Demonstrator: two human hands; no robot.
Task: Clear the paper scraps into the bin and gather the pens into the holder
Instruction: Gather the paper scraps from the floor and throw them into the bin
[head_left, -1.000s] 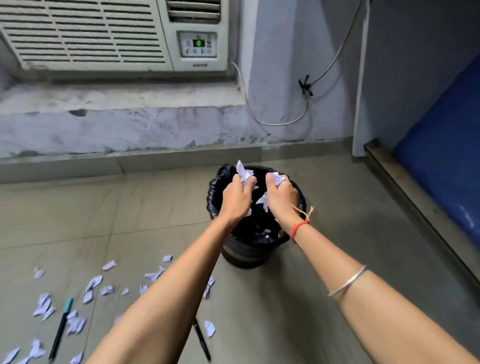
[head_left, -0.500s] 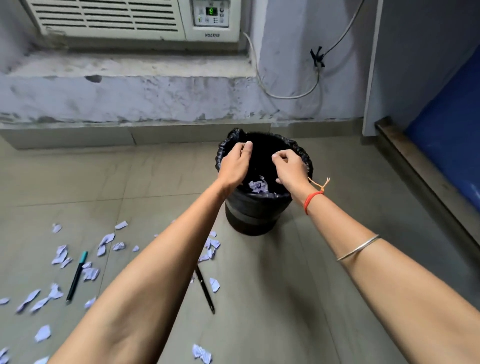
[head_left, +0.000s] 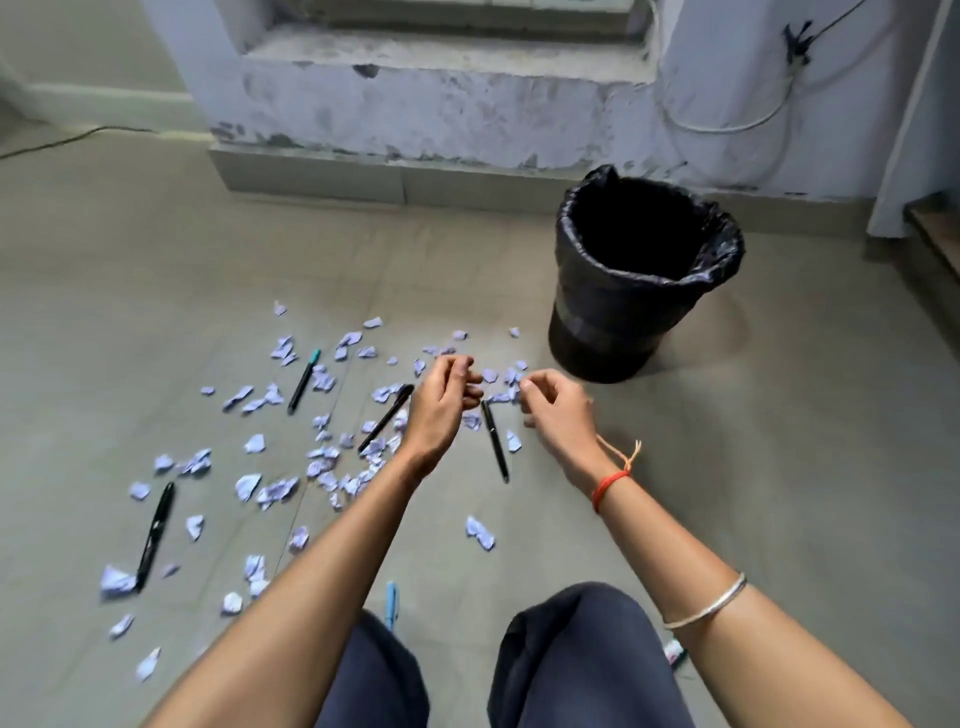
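Observation:
A black bin (head_left: 631, 317) lined with a black bag stands on the floor at the right. Several pale paper scraps (head_left: 275, 488) lie scattered left of it. Among them lie a black pen (head_left: 495, 441), another black pen (head_left: 386, 418), a teal-capped pen (head_left: 304, 381) and a black pen (head_left: 155, 527) at the far left. A blue pen (head_left: 391, 605) shows by my knee. My left hand (head_left: 441, 402) and my right hand (head_left: 558, 410) hover over the scraps, fingers loosely curled and apart, nothing held. No pen holder is in view.
A raised concrete ledge (head_left: 441, 119) and wall run along the back, with a white cable (head_left: 727, 124) hanging on the right. A wooden step edge (head_left: 935, 234) is at the far right. My knees in dark trousers (head_left: 571, 665) are at the bottom.
Both hands let the scraps fall into the bin, then drew back left and down over the scattered scraps. The view dropped towards the floor.

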